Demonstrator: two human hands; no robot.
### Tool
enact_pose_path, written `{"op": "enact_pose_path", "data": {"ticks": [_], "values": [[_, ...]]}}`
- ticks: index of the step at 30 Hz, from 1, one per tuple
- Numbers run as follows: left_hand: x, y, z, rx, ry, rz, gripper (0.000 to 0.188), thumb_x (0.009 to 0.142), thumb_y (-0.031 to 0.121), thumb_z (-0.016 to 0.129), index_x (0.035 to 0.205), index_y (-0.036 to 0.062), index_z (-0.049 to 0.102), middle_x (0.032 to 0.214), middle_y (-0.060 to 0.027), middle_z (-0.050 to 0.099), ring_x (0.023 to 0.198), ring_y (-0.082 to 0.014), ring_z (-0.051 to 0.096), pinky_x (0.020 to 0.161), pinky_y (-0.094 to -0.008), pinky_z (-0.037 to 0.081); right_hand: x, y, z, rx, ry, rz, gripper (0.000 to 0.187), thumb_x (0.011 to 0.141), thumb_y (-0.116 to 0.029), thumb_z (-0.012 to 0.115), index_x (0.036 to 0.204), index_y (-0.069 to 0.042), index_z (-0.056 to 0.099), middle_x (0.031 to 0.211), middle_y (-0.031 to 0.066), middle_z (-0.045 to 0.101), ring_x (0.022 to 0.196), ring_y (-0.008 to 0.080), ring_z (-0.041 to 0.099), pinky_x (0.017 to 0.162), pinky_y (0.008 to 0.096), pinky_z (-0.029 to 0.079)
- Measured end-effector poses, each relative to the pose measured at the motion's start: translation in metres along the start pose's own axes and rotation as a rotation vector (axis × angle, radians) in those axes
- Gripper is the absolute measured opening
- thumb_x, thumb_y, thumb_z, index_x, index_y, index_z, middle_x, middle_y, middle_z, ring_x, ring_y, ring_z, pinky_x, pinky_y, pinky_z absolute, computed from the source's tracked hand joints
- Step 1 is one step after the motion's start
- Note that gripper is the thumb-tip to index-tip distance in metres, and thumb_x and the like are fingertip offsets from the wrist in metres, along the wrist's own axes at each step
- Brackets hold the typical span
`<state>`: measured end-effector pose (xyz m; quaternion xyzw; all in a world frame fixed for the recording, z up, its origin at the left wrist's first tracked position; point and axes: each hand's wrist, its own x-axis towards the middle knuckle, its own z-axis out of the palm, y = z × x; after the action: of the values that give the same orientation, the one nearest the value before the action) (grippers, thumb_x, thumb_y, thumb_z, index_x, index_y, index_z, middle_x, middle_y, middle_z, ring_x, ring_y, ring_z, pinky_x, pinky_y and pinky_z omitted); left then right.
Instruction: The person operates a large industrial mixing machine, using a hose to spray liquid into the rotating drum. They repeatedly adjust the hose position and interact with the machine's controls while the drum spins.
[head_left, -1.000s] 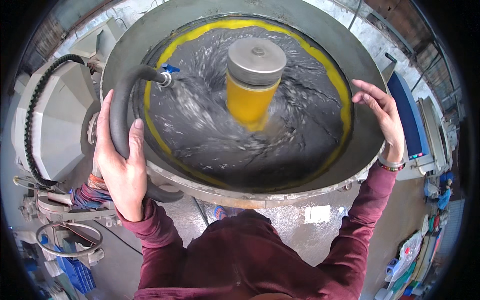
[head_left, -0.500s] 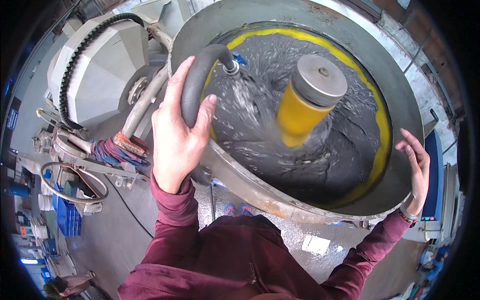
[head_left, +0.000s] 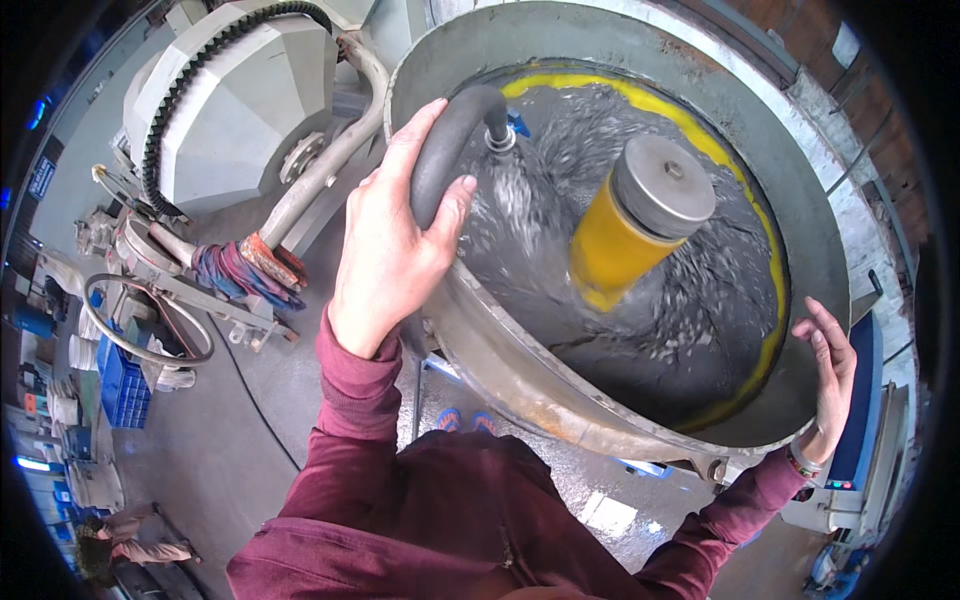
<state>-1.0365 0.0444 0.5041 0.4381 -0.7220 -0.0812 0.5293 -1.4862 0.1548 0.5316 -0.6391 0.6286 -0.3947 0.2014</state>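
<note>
My left hand (head_left: 395, 255) wraps round a thick black hose (head_left: 437, 165), which bends over the near-left rim of a large round grey tub (head_left: 560, 392). At the hose's end, a metal fitting (head_left: 500, 138) with a blue lever (head_left: 519, 124) points down, and liquid pours from it. Dark grey liquid (head_left: 680, 330) churns in the tub around an upright yellow column (head_left: 618, 245) with a round metal cap (head_left: 664, 185). By the right rim, my right hand (head_left: 832, 375) is open, fingers apart and holding nothing; its wrist lies against the rim.
A faceted grey drum (head_left: 240, 120) with a toothed black ring stands at left, beside a pipe wrapped in cloth (head_left: 240, 272). Blue crates (head_left: 124, 385) lie farther left. Another person (head_left: 140, 540) is at the lower left. A dark cable (head_left: 250, 395) runs across the floor.
The view has shifted, so the tub, drum and hose appear farther right. Both hands keep their places, the left on the hose and the right by the rim. Liquid keeps pouring and swirling.
</note>
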Motion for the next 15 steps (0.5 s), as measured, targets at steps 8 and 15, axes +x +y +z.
{"op": "enact_pose_path", "data": {"ticks": [8,15], "values": [[-0.001,0.005,-0.001,0.022,-0.002,-0.054,0.056,0.083,0.005,0.065,0.136,0.0046,0.046,0.115,-0.0233,0.064,0.106,-0.0369,0.064,0.090,-0.0392,0.050,-0.002,-0.007,0.002,-0.020,0.024,0.003,0.033,0.098,-0.017,0.055,0.125,0.001,0.061,0.092,0.0029,0.063,0.093,0.0109,0.055,0.089,0.0253,0.040],[-0.001,0.011,-0.003,-0.003,-0.039,-0.140,0.055,0.085,0.007,0.064,0.138,0.0035,0.047,0.128,-0.0213,0.058,0.119,-0.0299,0.056,0.101,-0.0376,0.042,0.000,-0.013,0.005,-0.003,0.035,-0.002,0.030,0.096,-0.011,0.055,0.123,0.001,0.062,0.092,0.0033,0.065,0.091,0.0106,0.056,0.088,0.0248,0.041]]}}
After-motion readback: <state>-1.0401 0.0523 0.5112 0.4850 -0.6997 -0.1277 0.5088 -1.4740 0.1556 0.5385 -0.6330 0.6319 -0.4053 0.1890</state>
